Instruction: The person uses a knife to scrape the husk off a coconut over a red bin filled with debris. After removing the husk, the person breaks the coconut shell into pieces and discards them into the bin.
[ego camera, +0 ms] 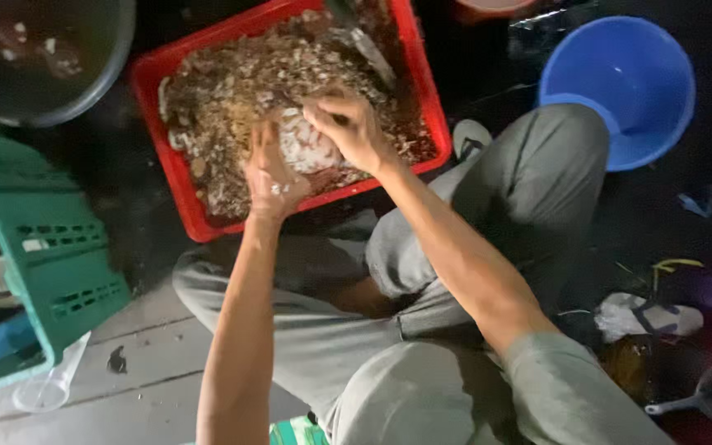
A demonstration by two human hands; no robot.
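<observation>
Floor-level food-prep yard: crates [51, 247], bucket [620, 82].

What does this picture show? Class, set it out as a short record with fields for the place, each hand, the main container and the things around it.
Place: floor level, seen from above; person seated, knees bent
Left hand: fingers down in the pale brown scraps
Right hand: curled over a whitish clump; grip unclear
Main container: red crate, nearly full
In crate: metal tool at the far side
Around: blue bucket, green crate, dark bowl
</observation>
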